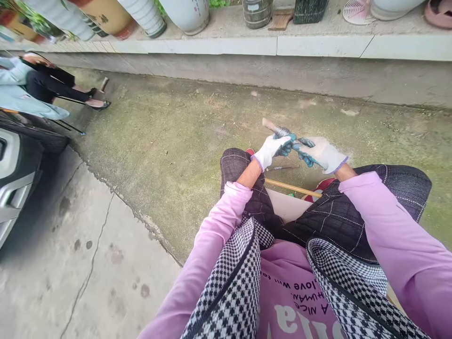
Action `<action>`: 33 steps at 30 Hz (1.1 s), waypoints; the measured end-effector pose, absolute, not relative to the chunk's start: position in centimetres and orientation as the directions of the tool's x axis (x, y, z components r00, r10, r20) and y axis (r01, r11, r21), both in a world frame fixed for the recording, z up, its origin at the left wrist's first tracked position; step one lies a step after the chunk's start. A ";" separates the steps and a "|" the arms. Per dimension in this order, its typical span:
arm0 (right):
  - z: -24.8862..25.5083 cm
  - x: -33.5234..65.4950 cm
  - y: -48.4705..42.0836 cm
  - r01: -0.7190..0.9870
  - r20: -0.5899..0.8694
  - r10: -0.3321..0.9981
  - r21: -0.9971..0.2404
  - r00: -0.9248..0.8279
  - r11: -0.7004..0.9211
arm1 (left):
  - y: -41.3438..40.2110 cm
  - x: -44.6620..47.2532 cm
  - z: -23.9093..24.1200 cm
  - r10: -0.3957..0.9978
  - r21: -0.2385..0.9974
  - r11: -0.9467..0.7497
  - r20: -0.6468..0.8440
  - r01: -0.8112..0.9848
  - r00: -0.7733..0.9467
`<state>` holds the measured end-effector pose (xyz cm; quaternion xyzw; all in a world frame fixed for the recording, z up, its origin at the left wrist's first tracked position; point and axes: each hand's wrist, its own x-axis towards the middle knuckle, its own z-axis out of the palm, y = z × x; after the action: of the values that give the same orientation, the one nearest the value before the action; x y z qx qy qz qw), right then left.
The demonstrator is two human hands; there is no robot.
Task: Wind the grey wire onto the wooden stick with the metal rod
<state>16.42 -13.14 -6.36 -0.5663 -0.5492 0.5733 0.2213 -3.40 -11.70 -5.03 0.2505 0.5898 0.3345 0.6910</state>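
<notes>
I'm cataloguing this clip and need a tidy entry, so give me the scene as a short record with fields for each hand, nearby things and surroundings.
Left hand: gloved, closed around a wire-wound stick
Right hand: gloved, close beside the left; its exact hold is unclear
Nearby: a yellowish rod across the gap between the legs; a thin stick below the hands
Background: flower pots on a ledge
Other person: seated, at the picture's left, in dark trousers

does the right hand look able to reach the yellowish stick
Probably: the yellowish stick looks uncovered below the right hand, though that hand seems busy at the wire-wound stick.
</notes>
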 end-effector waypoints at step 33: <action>-7.9 16.0 -12.7 0.869 -0.257 0.942 -0.491 -0.214 0.063 | -11.9 -3.5 -5.5 0.716 0.686 0.697 -0.685 -0.208 0.137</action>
<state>16.03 -12.73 -7.87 -0.6235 -0.7262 0.2821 0.0652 -3.47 -11.94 -5.48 0.2212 0.5734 0.3204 0.7209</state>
